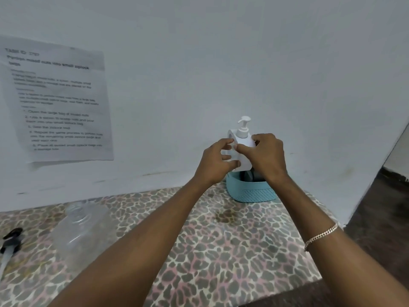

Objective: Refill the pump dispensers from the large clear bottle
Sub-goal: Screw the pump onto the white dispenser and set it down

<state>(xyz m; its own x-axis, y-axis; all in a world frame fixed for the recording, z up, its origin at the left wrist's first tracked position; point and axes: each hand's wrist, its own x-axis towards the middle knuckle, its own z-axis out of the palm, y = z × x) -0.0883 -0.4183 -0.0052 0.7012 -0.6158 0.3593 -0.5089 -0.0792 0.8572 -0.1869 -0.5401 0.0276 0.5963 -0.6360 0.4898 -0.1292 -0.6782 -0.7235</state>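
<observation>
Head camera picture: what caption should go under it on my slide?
Both hands, left and right, grip a white pump dispenser above a blue basket.

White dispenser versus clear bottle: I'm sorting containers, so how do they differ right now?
The white dispenser is opaque; the clear bottle is see-through. The dispenser has its pump on; the bottle's threaded neck is open. The dispenser is held upright by both hands, left hand and right hand, above the basket; the bottle rests untouched on the table. The bottle looks bigger.

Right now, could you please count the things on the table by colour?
White: 1, the dispenser, held in both hands over the basket
Clear: 1, the bottle
Blue: 1, the basket
Black: 1, the pump
Total: 4
</observation>
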